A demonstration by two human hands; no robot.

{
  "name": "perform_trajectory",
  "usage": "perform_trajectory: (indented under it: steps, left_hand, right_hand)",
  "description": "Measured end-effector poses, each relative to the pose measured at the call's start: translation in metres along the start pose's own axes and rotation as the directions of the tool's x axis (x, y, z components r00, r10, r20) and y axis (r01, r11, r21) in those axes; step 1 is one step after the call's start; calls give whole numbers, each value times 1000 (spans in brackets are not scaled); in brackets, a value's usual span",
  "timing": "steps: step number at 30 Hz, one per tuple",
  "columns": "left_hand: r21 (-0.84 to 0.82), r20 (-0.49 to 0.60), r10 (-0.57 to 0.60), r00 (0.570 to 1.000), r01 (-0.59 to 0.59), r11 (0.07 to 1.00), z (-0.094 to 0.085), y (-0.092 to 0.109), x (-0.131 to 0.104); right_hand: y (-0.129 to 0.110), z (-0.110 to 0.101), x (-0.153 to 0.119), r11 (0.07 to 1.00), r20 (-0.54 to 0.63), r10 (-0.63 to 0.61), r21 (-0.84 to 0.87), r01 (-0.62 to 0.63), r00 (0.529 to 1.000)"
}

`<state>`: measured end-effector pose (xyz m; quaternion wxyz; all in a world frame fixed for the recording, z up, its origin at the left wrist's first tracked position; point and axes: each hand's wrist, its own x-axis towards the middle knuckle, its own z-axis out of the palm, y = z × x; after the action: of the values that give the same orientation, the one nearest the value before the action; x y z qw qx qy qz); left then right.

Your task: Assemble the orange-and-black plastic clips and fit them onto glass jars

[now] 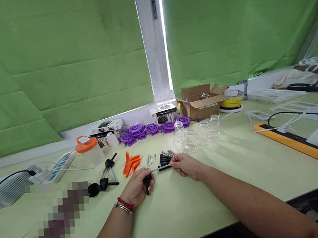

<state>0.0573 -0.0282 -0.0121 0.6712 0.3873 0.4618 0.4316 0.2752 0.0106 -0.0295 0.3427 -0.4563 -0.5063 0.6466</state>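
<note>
My left hand (140,185) is closed around a black plastic part (147,187) with a handle-like stem pointing down. A thin metal rod (160,168) runs from that part across to my right hand (185,166), whose thumb and fingers pinch its far end. Just behind the rod lie several black parts (166,160) and some small springs (171,153). Orange plastic pieces (131,163) and a few metal pins (150,159) rest beyond my left hand. Further left are black pieces with metal rods (109,163) and another black part (103,184).
Several clear glass jars (190,140) stand upside down behind my right hand. Purple plastic rings (152,129), small boxes (164,114) and an open carton (203,103) line the wall. An orange-lidded bottle (92,149) stands left; an orange-and-black power strip (294,142) lies right.
</note>
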Motion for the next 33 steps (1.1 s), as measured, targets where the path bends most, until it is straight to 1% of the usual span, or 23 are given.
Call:
perform_trajectory:
  steps: [9, 21, 27, 33]
  left_hand:
    - [8, 13, 6, 1000, -7, 1000, 1, 0, 0]
    - [7, 24, 1, 1000, -1, 1000, 0, 0, -1]
    - [-2, 18, -10, 1000, 10, 1000, 0, 1, -1]
    - [-19, 13, -16, 1000, 16, 1000, 0, 2, -2]
  right_hand:
    - [0, 2, 0, 1000, -15, -2, -24, 2, 1000]
    - [-3, 10, -2, 994, -74, 57, -89, -64, 996]
    - [1, 10, -1, 988, -82, 25, -147, -37, 996]
    - [3, 10, -1, 993, -53, 2, -120, -8, 999]
